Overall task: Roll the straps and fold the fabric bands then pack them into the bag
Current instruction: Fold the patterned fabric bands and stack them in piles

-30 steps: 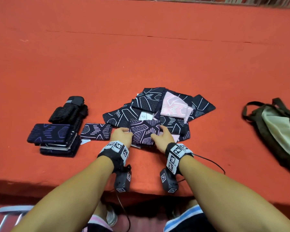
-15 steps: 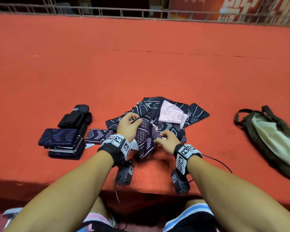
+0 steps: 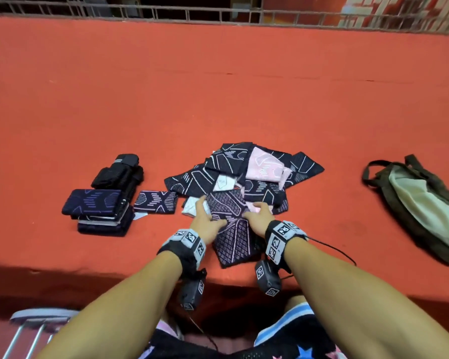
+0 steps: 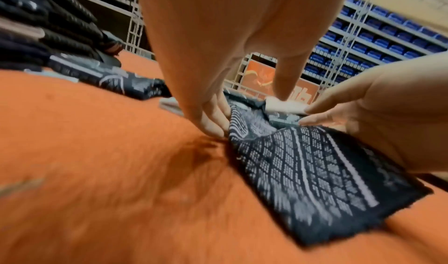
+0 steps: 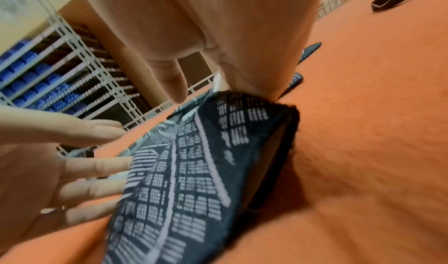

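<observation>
A dark band with a pale grid pattern (image 3: 232,237) (image 4: 303,172) (image 5: 189,172) lies flat, running lengthwise toward the front edge of the orange table (image 3: 218,99). My left hand (image 3: 205,220) (image 4: 211,115) presses its left side with straight fingers. My right hand (image 3: 259,216) (image 5: 242,57) presses its far right part, fingers stretched out. Just behind them sits a loose pile of unfolded bands (image 3: 246,174), dark ones and a pink one. The olive and cream bag (image 3: 423,206) lies at the right.
At the left stands a stack of folded bands (image 3: 99,211), with black rolled straps (image 3: 119,172) behind it and one folded band (image 3: 154,202) beside it. A wire fence (image 3: 218,14) borders the table's far edge. A metal chair (image 3: 36,330) is below left.
Half a second ago both hands held the patterned band bunched up above the pile. Now it is spread flat toward the front edge, with both hands pressing on it.
</observation>
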`<state>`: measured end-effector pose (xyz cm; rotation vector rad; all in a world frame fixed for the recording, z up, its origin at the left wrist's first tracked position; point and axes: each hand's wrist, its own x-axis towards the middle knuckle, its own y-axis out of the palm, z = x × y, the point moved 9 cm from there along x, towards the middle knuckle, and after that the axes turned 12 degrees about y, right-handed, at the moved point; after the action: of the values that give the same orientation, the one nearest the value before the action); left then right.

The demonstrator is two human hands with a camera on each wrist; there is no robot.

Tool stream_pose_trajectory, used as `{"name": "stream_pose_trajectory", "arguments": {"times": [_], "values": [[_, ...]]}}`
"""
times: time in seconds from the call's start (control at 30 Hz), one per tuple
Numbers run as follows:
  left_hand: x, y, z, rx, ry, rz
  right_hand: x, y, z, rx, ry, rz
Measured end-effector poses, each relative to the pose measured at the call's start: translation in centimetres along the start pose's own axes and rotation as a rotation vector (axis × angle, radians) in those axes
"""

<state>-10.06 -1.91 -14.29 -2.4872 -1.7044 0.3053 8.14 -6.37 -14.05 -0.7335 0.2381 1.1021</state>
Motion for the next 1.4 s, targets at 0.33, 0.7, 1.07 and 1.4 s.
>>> {"name": "stream_pose_trajectory", "arguments": {"times": [0.33,0.7,1.07,1.4], "values": [[-0.9,0.7,2.3,0.428,0.144,0.161,0.9,1.3,-3.1,-0.416,-0.090,0.021],[-1.8,-0.5,2.9,0.318,0.203,0.093,0.2,0.6,-6.0,0.226,0.193,0.093],[-3.5,-3.3,3.0,0.393,0.113,-0.201,-1.4,1.0,-6.9,0.355,0.282,0.233],[-2.9,-1.7,2.1,0.047,0.106,-0.087,-1.2,0.9,-6.3,0.245,0.062,0.234]]}}
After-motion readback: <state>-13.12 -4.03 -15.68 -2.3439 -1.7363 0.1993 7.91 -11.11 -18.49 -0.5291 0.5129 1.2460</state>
